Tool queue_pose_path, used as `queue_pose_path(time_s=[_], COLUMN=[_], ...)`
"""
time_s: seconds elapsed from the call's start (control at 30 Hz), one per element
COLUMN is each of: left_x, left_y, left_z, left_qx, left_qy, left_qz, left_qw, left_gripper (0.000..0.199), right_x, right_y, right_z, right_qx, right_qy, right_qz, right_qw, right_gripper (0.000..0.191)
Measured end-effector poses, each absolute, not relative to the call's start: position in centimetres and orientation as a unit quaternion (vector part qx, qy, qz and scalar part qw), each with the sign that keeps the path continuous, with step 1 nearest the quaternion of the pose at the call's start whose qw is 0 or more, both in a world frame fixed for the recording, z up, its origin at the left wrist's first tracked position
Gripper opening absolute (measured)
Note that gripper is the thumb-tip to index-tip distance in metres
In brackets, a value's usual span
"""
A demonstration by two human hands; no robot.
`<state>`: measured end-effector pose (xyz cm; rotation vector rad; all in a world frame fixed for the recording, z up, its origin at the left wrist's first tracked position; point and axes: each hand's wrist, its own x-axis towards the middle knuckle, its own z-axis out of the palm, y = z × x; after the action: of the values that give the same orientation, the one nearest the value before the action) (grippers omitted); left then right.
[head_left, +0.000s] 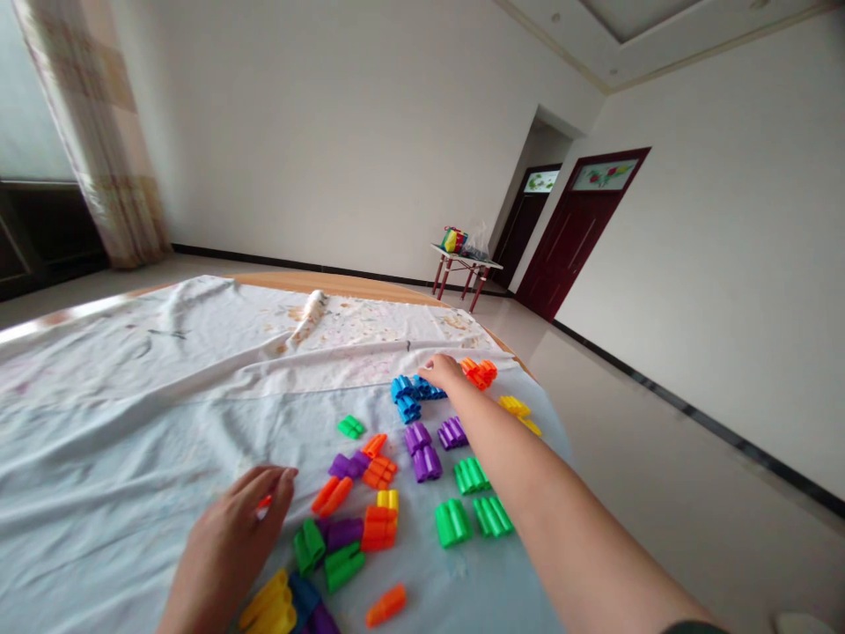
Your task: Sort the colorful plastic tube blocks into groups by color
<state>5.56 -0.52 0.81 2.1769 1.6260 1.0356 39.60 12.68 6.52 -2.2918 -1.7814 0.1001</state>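
My left hand (pixel 241 519) is over the near left of the cloth, its fingers curled, with a bit of an orange plastic block (pixel 265 503) showing between thumb and fingers. Stretched far forward, my right hand (pixel 444 372) has its fingertips pinched at a blue plastic block (pixel 429 388), beside other blue blocks (pixel 404 396). Purple blocks (pixel 422 451) and green blocks (pixel 471 475) stand in colour groups nearer me. Between my hands lies a mixed pile with orange blocks (pixel 378 527), a purple block (pixel 344 533), green blocks (pixel 344 565) and yellow blocks (pixel 269 606).
Orange blocks (pixel 480 373) sit just beyond my right hand, and yellow blocks (pixel 515 406) lie near the table's right edge, partly behind my forearm. A wrinkled cloth (pixel 165 458) covers the round wooden table (pixel 330 283). A small table (pixel 488 262) with bags stands by the far wall.
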Motion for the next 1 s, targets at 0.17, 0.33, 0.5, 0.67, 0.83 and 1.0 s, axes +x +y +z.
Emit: queue_pose_path(time_s=[0.17,0.33,0.5,0.67,0.83,1.0], left_x=[5.9,6.1,6.3,6.5,6.5,6.6], left_y=[-1.0,-1.3,-1.3,-1.2,-1.3,-1.5], left_z=[1.0,1.4,1.8,1.8,1.8,2.1], left_qx=[0.747,0.743,0.743,0.746,0.745,0.745], left_qy=[0.551,0.558,0.555,0.551,0.555,0.553], left_qz=[0.352,0.348,0.351,0.351,0.345,0.345], left_qw=[0.118,0.123,0.129,0.126,0.133,0.14], left_gripper=[0.038,0.039,0.039,0.039,0.04,0.04], right_x=[38.4,38.9,39.7,39.8,39.8,39.6], right_y=[14.1,14.2,13.3,12.3,11.6,10.9], right_z=[5.8,5.5,5.3,5.1,5.2,6.2], right_qx=[-0.804,-0.803,-0.791,-0.781,-0.779,-0.782], right_qy=[-0.587,-0.588,-0.603,-0.616,-0.618,-0.611], right_qz=[0.04,0.056,0.055,0.059,0.061,0.053], right_qw=[0.083,0.079,0.085,0.085,0.087,0.11], right_gripper=[0.032,0.035,0.039,0.04,0.044,0.05])
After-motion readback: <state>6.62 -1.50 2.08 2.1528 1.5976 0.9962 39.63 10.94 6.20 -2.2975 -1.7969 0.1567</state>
